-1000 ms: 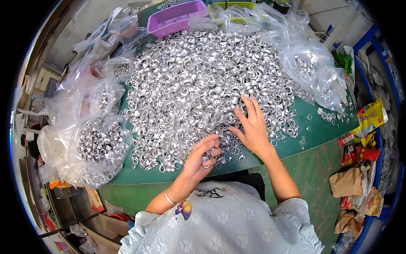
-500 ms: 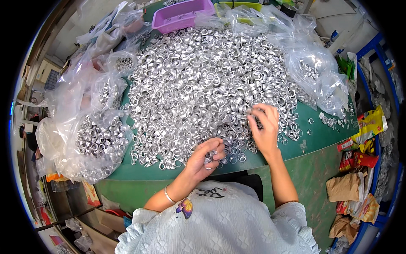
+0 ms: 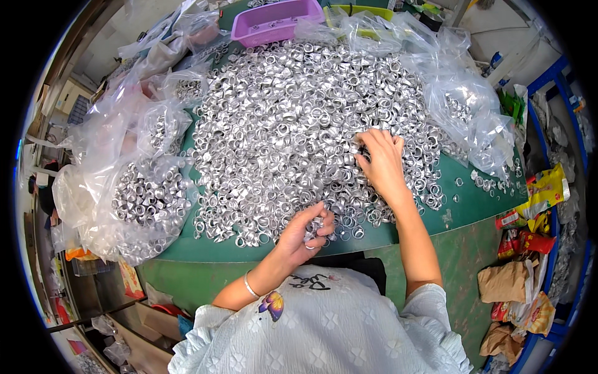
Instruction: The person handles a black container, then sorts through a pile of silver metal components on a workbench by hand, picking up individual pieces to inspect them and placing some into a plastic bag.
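A broad heap of silvery metal rings (image 3: 293,118) covers the green table (image 3: 205,249). At its near edge my left hand (image 3: 305,234) is curled closed, palm turned inward, around several of the rings; their exact number is hidden by the fingers. My right hand (image 3: 381,159) is farther out, over the right part of the heap. Its fingers are bent, with the thumb apart from the forefinger, and the fingertips are at the rings. No ring shows plainly gripped between them.
Clear plastic bags holding rings lie on the left (image 3: 146,206) and right (image 3: 464,112). A purple basin (image 3: 274,28) and a yellow-green basin (image 3: 358,11) stand behind the heap. Loose rings (image 3: 492,182) lie at the table's right. Packets and a brown paper bag (image 3: 503,280) sit beside a blue rack.
My right hand has moved farther forward over the heap and slightly left, its fingers now down at the rings. My left hand stays nearly in place, still closed on rings.
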Available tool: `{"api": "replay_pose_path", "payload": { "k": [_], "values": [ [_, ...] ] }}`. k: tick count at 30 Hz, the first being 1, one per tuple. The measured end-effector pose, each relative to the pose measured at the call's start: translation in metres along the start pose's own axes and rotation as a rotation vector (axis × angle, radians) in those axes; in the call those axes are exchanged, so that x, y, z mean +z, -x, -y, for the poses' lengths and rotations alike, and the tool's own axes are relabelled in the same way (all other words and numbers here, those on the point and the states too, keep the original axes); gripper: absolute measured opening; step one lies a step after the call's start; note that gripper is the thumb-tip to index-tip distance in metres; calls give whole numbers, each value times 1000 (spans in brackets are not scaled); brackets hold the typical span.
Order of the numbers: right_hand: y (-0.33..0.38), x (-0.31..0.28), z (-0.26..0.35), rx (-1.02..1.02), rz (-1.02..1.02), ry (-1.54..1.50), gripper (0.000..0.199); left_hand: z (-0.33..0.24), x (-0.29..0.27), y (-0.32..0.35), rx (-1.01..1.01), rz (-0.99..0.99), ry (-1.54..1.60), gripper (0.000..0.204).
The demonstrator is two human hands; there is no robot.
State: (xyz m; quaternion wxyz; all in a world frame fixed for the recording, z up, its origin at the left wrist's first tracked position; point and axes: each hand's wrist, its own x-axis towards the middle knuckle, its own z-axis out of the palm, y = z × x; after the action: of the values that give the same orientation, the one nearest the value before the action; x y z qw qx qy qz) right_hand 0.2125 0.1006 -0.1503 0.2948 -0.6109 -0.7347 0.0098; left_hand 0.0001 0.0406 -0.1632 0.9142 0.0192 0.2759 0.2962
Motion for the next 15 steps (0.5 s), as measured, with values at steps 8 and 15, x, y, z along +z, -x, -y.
{"api": "replay_pose_path", "payload": {
  "k": [8,15],
  "values": [
    [0,14,5,-38,-126,63,32,3,0,0,-9,34,6,21],
    [7,14,4,82,-104,56,24,3,-1,3,17,3,25,19]
  ]
}}
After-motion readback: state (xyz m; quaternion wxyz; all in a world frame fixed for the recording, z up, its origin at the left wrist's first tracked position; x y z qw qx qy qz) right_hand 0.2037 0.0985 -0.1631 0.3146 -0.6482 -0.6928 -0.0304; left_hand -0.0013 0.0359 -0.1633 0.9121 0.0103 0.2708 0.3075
